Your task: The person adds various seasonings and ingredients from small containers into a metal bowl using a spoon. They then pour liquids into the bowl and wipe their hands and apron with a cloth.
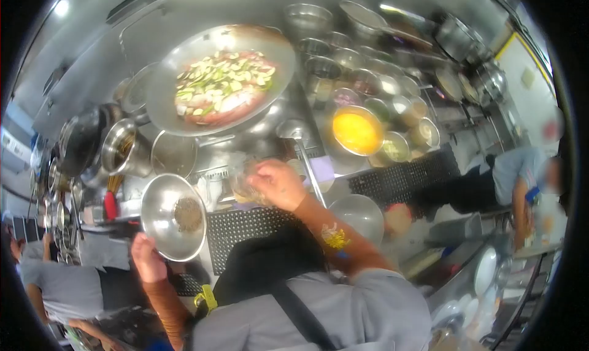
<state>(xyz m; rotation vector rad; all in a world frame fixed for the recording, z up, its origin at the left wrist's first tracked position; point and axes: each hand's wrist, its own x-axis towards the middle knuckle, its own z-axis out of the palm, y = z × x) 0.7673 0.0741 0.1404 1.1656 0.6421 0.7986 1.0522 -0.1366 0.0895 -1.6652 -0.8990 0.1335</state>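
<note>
Our left hand [149, 257] pinches the steel bowl [161, 207] by its rim, likely steadying the brown contents [188, 215] beyond it; we cannot tell whether our blurred right hand [279, 184] grips anything.

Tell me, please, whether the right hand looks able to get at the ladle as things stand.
Probably yes: the handle of the ladle runs close beside the right hand, and nothing visible covers its upper part.

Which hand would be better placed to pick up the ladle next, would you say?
Probably the right hand: it is close beside the handle of the ladle, while the left hand is farther off, holding the metal bowl by its rim.
</note>
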